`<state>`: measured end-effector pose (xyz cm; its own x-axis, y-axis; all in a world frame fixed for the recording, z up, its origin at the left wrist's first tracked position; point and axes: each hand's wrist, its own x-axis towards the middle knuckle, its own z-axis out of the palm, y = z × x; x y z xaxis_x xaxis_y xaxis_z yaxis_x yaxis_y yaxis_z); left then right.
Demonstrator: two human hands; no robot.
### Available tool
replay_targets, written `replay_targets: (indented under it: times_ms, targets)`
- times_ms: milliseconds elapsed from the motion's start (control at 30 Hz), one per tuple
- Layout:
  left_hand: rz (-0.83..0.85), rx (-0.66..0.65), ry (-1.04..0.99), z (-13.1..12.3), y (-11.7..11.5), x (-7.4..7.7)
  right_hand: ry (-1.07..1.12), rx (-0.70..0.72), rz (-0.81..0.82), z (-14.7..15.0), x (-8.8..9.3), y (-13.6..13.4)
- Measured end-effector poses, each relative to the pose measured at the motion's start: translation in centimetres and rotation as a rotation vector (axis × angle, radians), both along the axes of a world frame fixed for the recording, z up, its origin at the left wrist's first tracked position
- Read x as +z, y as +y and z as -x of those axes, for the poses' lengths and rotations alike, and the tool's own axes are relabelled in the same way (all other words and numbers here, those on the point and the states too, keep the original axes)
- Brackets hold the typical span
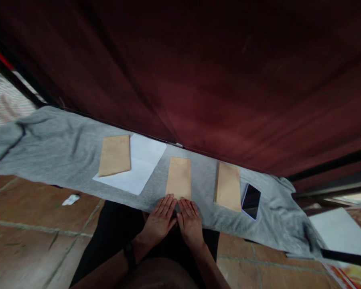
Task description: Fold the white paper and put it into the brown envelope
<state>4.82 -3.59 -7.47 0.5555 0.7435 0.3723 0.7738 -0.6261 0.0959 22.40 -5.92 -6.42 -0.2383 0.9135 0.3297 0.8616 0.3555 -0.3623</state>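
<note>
A tan paper envelope (178, 176) lies flat on the grey cloth in front of me, its near edge under my fingertips. My left hand (160, 218) rests on the near left corner, fingers stretched out and flat. Beside it, my right hand (191, 224) presses the near right corner in the same way, thumbs pointing toward each other. To the left, more tan envelopes (114, 155), seemingly a stack, sit partly over an unfolded white sheet of paper (142, 160). Another stack of tan envelopes (228, 188) is on the right.
A phone (251, 201) with a pale purple edge lies right of the right stack. Grey cloth (69, 148) covers the narrow surface, backed by a dark red curtain (180, 80). A white scrap (70, 200) is on the tiled floor (33, 249). A white board-like thing (341, 230) stands far right.
</note>
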Motion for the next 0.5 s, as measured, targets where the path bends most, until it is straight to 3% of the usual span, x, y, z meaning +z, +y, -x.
replay_targets:
  times_ms: [367, 500]
  targets:
    - [0.004, 0.036, -0.017, 2.0, 0.0, 0.3, -0.025, -0.077, 0.027, -3.4, 0.2, -0.3]
    - [0.055, 0.071, -0.032, 1.5, 1.0, 0.7, 0.059, -0.220, 0.032, -2.7, -0.1, 0.3]
